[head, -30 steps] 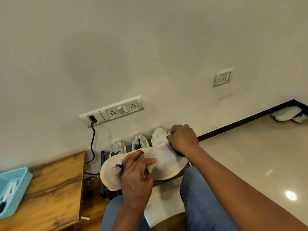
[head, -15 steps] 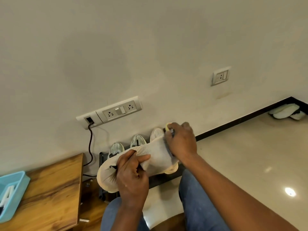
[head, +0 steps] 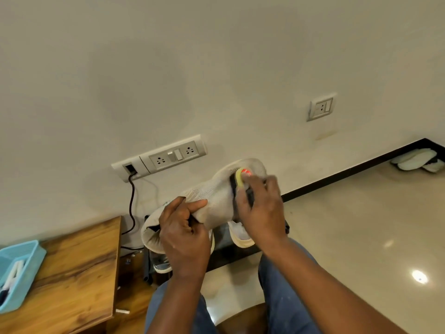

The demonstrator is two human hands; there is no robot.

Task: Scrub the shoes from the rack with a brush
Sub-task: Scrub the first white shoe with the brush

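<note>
A cream knit shoe is held up in front of the wall, toe pointing up and to the right. My left hand grips it at the heel and collar. My right hand presses a brush with a yellow and red top and dark bristles against the shoe's forefoot. Below the hands, other pale shoes sit on a low dark rack, mostly hidden by my hands.
A wooden table at the left carries a light blue tray. A black cable hangs from the wall socket strip. A pair of white slippers lies by the far right skirting. My knees in jeans fill the bottom.
The shoe has been lifted and tilted, toe now up and right. My right hand moved the brush up along it toward the toe, so the brush's yellow top now shows.
</note>
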